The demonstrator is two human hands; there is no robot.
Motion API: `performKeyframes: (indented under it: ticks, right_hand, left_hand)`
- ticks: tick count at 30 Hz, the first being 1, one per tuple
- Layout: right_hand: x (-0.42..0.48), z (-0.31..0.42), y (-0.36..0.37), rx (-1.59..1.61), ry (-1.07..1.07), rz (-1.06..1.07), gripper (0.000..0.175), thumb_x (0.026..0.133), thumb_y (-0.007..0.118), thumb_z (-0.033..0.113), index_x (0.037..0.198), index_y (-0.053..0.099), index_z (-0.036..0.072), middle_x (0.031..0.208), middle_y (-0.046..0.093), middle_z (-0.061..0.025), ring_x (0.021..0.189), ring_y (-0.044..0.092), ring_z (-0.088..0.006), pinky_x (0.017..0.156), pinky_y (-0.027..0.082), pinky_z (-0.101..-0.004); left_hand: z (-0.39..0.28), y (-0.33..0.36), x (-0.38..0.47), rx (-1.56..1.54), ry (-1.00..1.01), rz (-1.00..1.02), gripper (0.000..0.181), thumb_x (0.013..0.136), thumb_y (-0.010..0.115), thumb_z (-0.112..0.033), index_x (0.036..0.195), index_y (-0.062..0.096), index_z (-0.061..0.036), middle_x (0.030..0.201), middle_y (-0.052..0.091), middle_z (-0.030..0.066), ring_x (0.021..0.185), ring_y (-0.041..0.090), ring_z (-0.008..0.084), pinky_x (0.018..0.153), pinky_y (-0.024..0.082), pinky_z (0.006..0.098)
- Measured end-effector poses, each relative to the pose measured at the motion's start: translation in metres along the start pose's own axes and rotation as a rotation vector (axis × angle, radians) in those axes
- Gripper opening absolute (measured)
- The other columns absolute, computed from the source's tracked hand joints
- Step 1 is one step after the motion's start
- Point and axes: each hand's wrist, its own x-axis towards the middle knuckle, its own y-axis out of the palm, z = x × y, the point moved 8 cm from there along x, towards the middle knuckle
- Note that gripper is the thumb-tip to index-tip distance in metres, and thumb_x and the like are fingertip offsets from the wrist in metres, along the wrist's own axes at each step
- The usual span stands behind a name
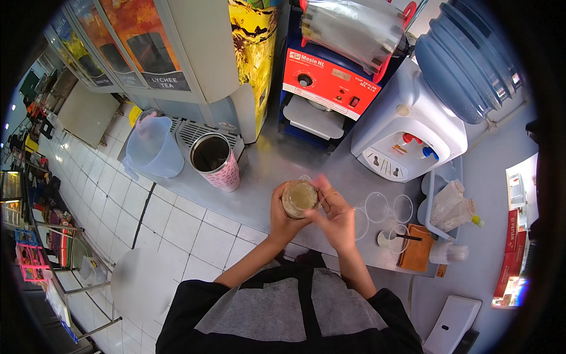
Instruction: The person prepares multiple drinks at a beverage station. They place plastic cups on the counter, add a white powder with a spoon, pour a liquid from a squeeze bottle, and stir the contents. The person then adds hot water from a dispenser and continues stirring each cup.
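Observation:
A round, clear container (300, 199) with cloudy, yellowish-brown contents is held over the edge of the steel counter. My left hand (279, 214) wraps around its left side. At its right side my right hand (334, 211) has its fingers spread, blurred, with the thumb near the rim; whether it touches the container is unclear. A pink patterned tumbler (221, 170) with dark contents stands to the left. Several clear plastic cups (376, 207) stand on the counter to the right. Beside them are a small cup with a black spoon (409, 237) and a folded orange-brown cloth (418, 250).
A translucent pitcher (154, 148) stands by the drip tray of a tea dispenser (177, 48). A red cup sealer (329, 82) and a white water dispenser (409, 128) line the counter's back. At right are a blue-grey plastic rack (426, 212) and stacked cups (447, 253).

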Motion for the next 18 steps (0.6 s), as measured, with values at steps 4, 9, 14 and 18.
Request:
performKeyframes:
  ticks: [4,9,14,18]
  right_hand:
    - [0.013,0.028,0.017,-0.658,-0.223,0.124,0.052,0.072,0.081,0.013,0.12,0.064,0.003,0.117,0.063,-0.0142,0.113,0.06,-0.0366,0.097,0.05,-0.0418]
    - [0.038,0.019,0.036,-0.693,-0.245,0.169,0.049,0.066,0.083,0.019,0.107,0.061,0.003,0.1,0.061,-0.0136,0.097,0.06,-0.0365,0.091,0.05,-0.0434]
    - [0.024,0.022,0.007,-0.425,-0.422,-0.189,0.052,0.07,0.086,0.025,0.109,0.058,0.006,0.107,0.061,-0.0139,0.097,0.061,-0.0316,0.086,0.05,-0.0422]
    - [0.009,0.008,0.014,-0.4,-0.242,0.134,0.065,0.075,0.088,0.029,0.127,0.056,0.006,0.126,0.062,-0.0166,0.117,0.061,-0.0332,0.099,0.049,-0.0446]
  left_hand:
    - [-0.004,0.001,0.002,0.129,0.062,0.053,0.092,0.07,0.091,-0.014,0.14,0.032,-0.0027,0.133,0.048,0.0149,0.123,0.051,0.0245,0.104,0.042,0.0385]
    - [-0.016,-0.001,0.007,0.232,0.134,0.093,0.087,0.07,0.089,-0.018,0.137,0.036,-0.0013,0.133,0.048,0.017,0.123,0.051,0.0291,0.105,0.041,0.0406]
    - [0.006,-0.006,-0.001,0.003,0.066,0.033,0.084,0.065,0.092,-0.025,0.133,0.047,-0.0011,0.13,0.053,0.016,0.122,0.053,0.0319,0.104,0.042,0.0418]
    - [-0.011,0.004,0.001,0.172,0.15,0.176,0.068,0.073,0.087,-0.018,0.129,0.052,-0.0036,0.133,0.053,0.0127,0.12,0.055,0.0268,0.104,0.043,0.0417]
